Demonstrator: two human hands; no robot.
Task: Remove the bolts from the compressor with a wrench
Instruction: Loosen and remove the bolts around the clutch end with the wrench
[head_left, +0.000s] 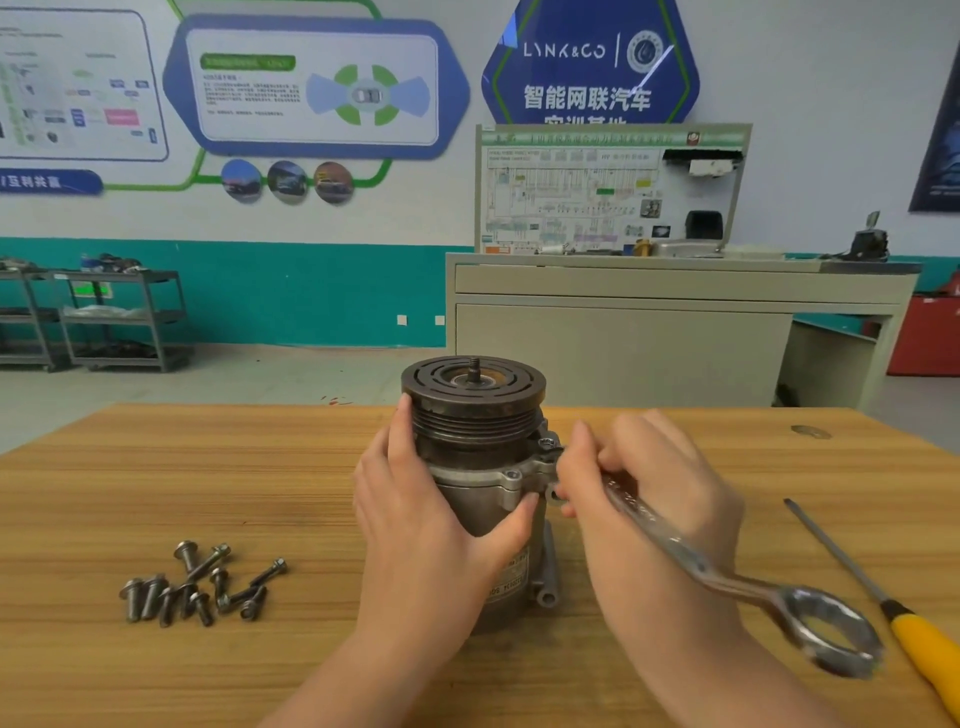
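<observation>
A grey metal compressor (478, 467) stands upright on the wooden table (156, 467), its dark grooved pulley on top. My left hand (426, 519) wraps round its left side and front, thumb pressed on the body. My right hand (649, 488) grips the shaft of a silver combination wrench (701, 566). The wrench's far end sits at the compressor's right flange, beside a bolt (546, 442) in that flange; its ring end juts toward me at lower right. Another bolt (513, 474) shows in the front flange ear.
Several loose bolts (202, 584) lie in a heap on the table at the left. A yellow-handled screwdriver (883, 597) lies along the right edge. Beyond the table stand a grey cabinet (649, 332) with a training board and metal shelf carts (104, 317) at the left.
</observation>
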